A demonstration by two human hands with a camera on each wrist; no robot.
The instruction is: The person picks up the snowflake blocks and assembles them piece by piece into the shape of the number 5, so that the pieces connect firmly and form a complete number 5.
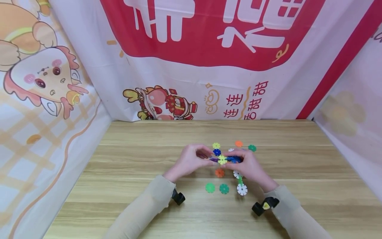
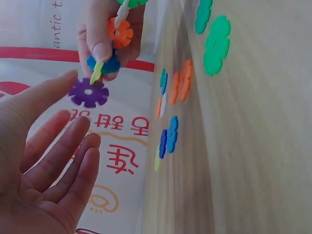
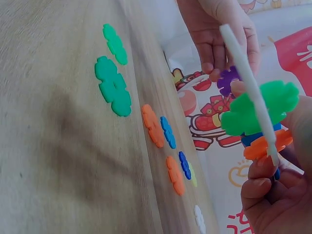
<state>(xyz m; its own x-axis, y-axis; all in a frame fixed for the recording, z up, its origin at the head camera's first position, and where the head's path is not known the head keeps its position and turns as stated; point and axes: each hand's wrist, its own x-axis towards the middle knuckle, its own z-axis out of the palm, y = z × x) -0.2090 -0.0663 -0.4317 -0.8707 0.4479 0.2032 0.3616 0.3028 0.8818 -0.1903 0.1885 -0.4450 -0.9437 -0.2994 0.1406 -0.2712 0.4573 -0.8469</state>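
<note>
A joined chain of notched plastic snowflake discs hangs in the air between the hands. My right hand point(image 1: 246, 162) pinches it near its blue disc point(image 2: 105, 63) and orange disc point(image 2: 120, 33). The chain's yellow disc point(image 1: 222, 160) and purple end disc point(image 2: 88, 92) point toward my left hand point(image 1: 192, 157). In the left wrist view the left fingers are extended and spread, the tips close beside the purple disc; whether they touch it is unclear. At the chain's other end are a green disc point(image 3: 261, 108) and a white disc point(image 1: 242, 189).
Loose discs lie on the wooden table point(image 1: 134, 199): light green point(image 1: 210, 188), dark green point(image 1: 224, 189), orange point(image 1: 219, 173), dark blue point(image 1: 217, 152) and yellow point(image 1: 216, 145). Farther back are another orange disc point(image 1: 239, 143) and a green one point(image 1: 252, 148). Printed cloth point(image 1: 167, 73) surrounds the table.
</note>
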